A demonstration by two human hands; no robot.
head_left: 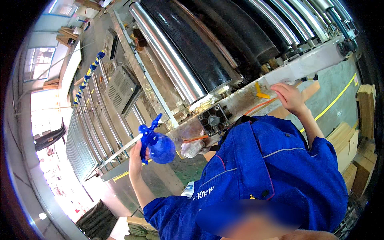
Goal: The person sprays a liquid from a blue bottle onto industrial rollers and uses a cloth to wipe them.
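Observation:
A blue spray bottle (pixel 161 149) with a round, see-through body is in my left hand (pixel 137 159). The fingers wrap around its neck by the trigger, and the nozzle points up toward the machine. My right hand (pixel 289 98) is at the near edge of the machine's pale side frame (pixel 312 60), fingers stretched out and slightly bent, holding nothing. Beside its fingertips is a yellow angled piece (pixel 262 92) on the frame. Beyond both hands lie a shiny metal roller (pixel 168 52) and a wet-looking black roller (pixel 188 48).
A square dark flange (pixel 214 120) sticks out from the frame in front of my body. A crumpled white cloth or bag (pixel 192 148) hangs beside it. Metal conveyor rollers (pixel 100 120) extend at left. Stacked boards (pixel 344 140) stand at right, near a yellow floor line (pixel 336 102).

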